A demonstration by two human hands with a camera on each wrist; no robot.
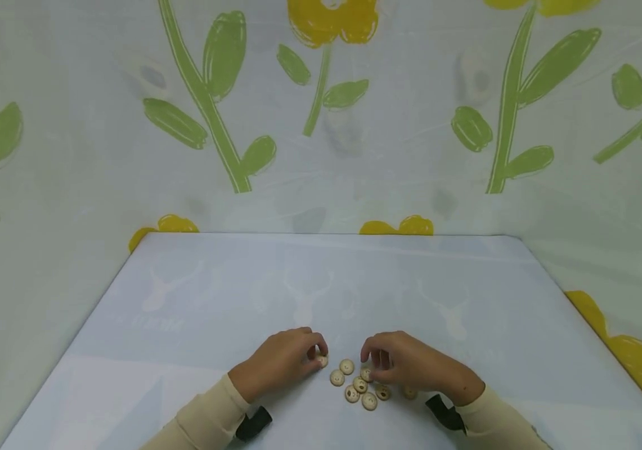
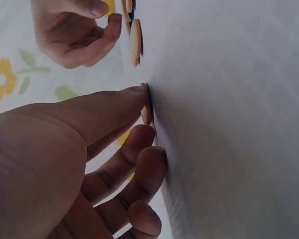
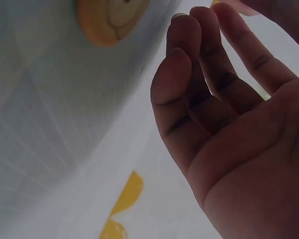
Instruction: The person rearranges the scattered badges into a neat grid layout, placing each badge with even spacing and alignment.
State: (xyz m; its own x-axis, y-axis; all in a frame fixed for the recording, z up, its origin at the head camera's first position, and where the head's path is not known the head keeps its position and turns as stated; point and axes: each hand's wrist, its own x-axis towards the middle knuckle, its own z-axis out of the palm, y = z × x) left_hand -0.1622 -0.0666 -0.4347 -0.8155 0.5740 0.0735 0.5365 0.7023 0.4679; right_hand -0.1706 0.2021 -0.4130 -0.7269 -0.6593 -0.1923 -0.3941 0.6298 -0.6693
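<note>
Buttons (image 1: 369, 400), their marks (image 3: 118, 35) unreadable here, lie by left fingers (image 2: 152, 169) pinching one and right fingers (image 3: 173, 82) loosely curved, seemingly empty.

The left hand (image 2: 79, 149) fills the foreground — thumb tip against a tan disc (image 2: 146, 107) on the pale tabletop (image 2: 239, 124), other fingers bent — while the right hand (image 2: 77, 40), loosely curled, shows beyond near a second disc (image 2: 135, 42), with flowered cloth (image 2: 1, 79) behind.

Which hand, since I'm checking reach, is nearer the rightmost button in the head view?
Right: the right hand is close above the rightmost button; the left hand is farther, left of the button cluster.
</note>
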